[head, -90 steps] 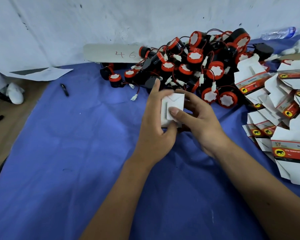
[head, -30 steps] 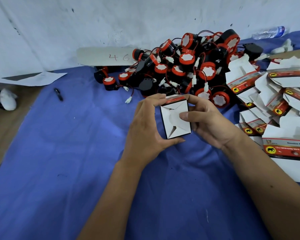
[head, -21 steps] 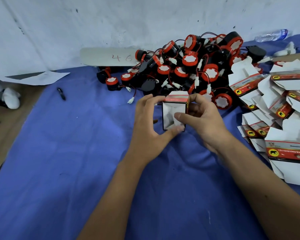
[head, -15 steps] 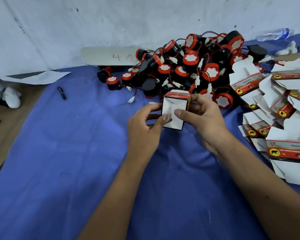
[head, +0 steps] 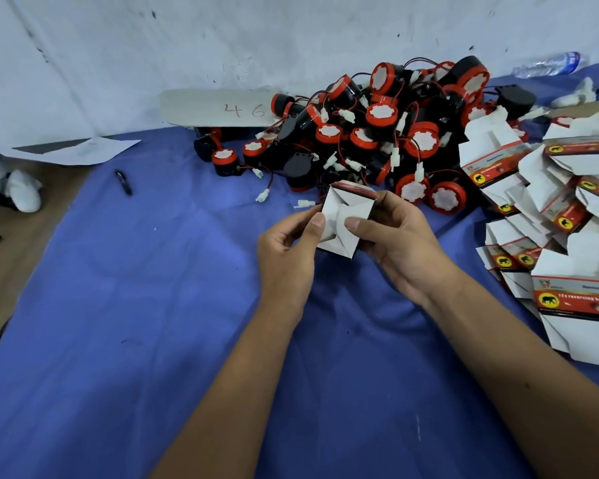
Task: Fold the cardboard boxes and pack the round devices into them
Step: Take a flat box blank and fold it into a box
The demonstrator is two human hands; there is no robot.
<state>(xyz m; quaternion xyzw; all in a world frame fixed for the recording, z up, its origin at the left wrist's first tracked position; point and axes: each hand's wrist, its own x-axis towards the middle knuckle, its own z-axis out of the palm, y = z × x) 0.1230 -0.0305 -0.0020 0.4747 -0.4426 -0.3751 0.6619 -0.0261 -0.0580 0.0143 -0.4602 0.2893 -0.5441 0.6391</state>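
A small white cardboard box with a red and black side is held above the blue cloth, its folded bottom flaps facing me. My right hand grips its right side, thumb pressed on the flaps. My left hand pinches the box's left edge with its thumb, the other fingers curled. Behind the box lies a pile of round black and red devices with wires and white plugs. A heap of flat, unfolded boxes lies at the right.
The blue cloth covers the table. A black pen lies at the left, near a paper sheet. A grey strip marked 46 leans at the wall. A plastic bottle lies far right.
The box has been folded up from flat and its bottom flaps closed. In the last half second my left hand slid to the box's left edge and the box tilted slightly.
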